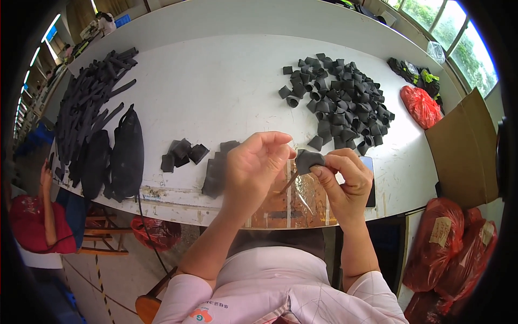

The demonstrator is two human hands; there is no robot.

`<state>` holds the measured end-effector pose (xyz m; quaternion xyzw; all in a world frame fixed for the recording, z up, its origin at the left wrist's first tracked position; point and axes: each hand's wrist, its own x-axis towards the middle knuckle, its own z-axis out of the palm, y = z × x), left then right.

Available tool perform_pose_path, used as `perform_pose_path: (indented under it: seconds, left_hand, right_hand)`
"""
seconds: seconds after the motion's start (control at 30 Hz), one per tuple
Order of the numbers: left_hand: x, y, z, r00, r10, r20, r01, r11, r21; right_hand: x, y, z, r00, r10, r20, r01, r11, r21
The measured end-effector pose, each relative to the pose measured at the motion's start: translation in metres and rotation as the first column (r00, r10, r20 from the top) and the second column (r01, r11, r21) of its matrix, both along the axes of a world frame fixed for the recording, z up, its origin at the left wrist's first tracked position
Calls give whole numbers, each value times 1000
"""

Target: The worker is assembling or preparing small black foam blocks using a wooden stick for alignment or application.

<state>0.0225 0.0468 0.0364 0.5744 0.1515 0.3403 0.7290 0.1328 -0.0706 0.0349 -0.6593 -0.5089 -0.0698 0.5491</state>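
A small dark grey fabric piece (309, 160), soft and folded into a short loop, sits pinched in the right hand (345, 181), whose grip is closed on it between thumb and fingertips. The left hand (253, 167) is curled just beside it, fingertips touching the piece's left edge; whether its grip clamps anything cannot be told. Both hover over the near edge of the white tabletop (216, 92). A loose heap of matching loops (340, 102) lies far right, long dark strips (89, 102) far left.
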Motion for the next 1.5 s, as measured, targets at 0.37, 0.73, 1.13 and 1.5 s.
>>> perform_pose_path:
  seconds: [0.37, 0.73, 1.13, 1.5]
  left_hand:
    - [3, 1, -15, 997, 30, -75, -20, 992, 122]
    - [6, -5, -24, 996, 83, -29, -74, 971, 228]
    - [-1, -12, -28, 991, 121, 51, -122, 992, 25]
    - [7, -7, -19, 986, 135, 96, -165, 866, 472]
  right_hand:
    - [-12, 5, -5, 1000, 22, 6, -21, 994, -105]
    - [-5, 14, -25, 1000, 13, 14, -12, 999, -41]
    - [7, 17, -22, 982, 182, -51, -185, 981, -60]
    - [3, 13, -22, 981, 175, -78, -179, 983, -42]
